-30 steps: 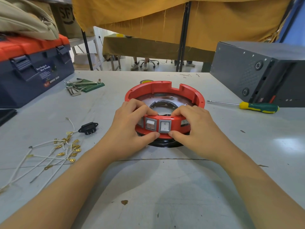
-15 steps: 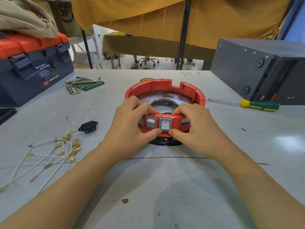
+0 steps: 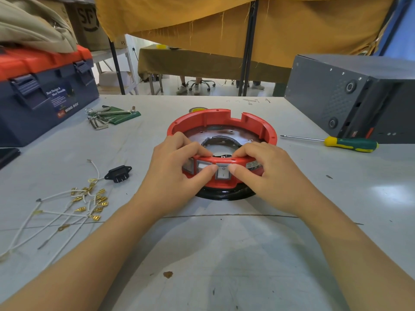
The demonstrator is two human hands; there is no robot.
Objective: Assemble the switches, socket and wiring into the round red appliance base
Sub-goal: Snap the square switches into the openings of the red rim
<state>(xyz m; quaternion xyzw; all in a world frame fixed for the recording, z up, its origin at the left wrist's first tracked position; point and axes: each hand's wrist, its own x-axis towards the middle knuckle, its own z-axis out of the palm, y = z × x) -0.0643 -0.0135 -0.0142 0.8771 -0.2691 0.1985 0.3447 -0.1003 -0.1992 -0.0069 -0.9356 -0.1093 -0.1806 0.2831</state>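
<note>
Basically, head view, the only one: both hands clamp the near wall of the base (image 3: 221, 122). Left hand (image 3: 173, 173) has fingers hooked over the rim and thumb pressed on the front beside a switch (image 3: 223, 172); right hand (image 3: 267, 173) mirrors it, thumb on the switch's other side.

Risks, as I judge them:
- Uneven thumb pressure could cock the switch in its cutout, so one side latches and the other doesn't.
- Pushing toward the far side may slide the base away on the table (image 3: 224, 254); the hooked fingers are all that resist it.
- Fingers inside the rim could get pinched if a switch body snaps through.

Base: round, red plastic ring on a black foot, open top, metal plate with a centre hole inside, notches in the far wall. Three rocker switches sit in the near wall between and under the thumbs; the left two are partly covered, so can't tell if they're fully seated.

Socket (image 3: 118, 173) lies loose on the table, left of the left hand. Wires (image 3: 67, 212) with brass terminals lie nearer and further left, not yet fitted.
</note>
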